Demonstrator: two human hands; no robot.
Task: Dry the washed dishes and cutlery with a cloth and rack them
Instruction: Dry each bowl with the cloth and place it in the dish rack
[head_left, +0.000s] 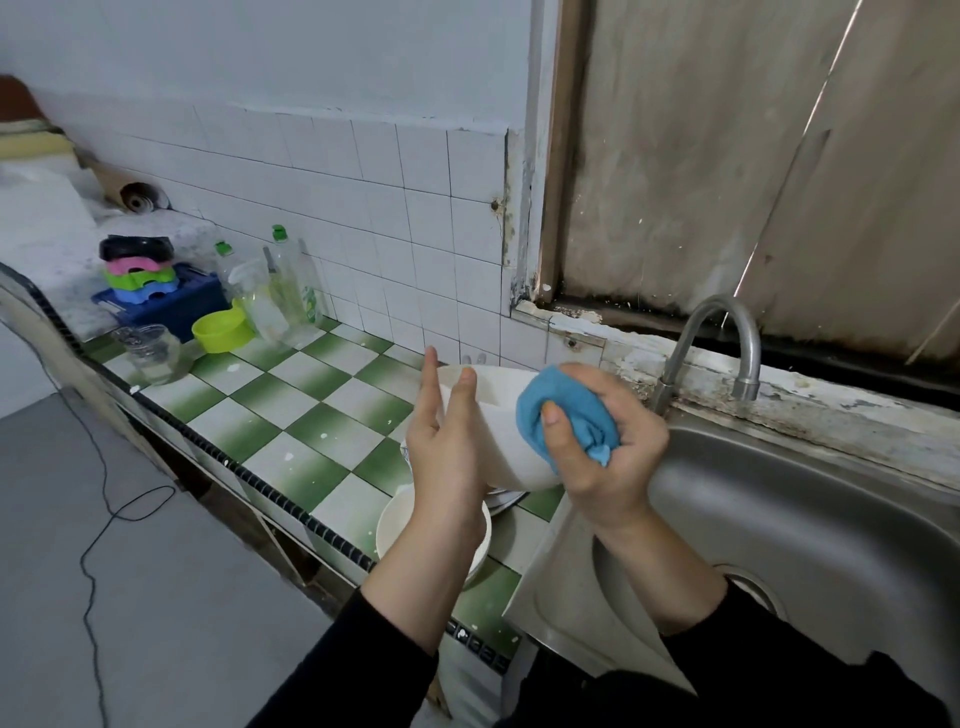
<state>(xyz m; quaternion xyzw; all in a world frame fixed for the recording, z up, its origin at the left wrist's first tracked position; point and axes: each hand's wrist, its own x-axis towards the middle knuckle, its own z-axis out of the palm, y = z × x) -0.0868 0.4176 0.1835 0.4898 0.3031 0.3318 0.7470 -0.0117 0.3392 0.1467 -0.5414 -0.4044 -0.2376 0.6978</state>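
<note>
A white plate (498, 431) is held on edge above the counter, just left of the sink. My left hand (447, 447) supports its left side with fingers stretched flat against it. My right hand (608, 441) is closed on a bunched blue cloth (563, 415) pressed against the plate's right face. Below the plate, a white bowl (395, 525) stands on the counter with other dishes (501, 501) partly hidden behind my left wrist.
A steel sink (810, 519) with a curved tap (727, 343) lies to the right. On the green-and-white tiled counter (311, 415) at far left stand a blue rack (176, 306) with coloured bowls, a lime bowl (221, 330), a glass jar (153, 353) and detergent bottles (291, 280).
</note>
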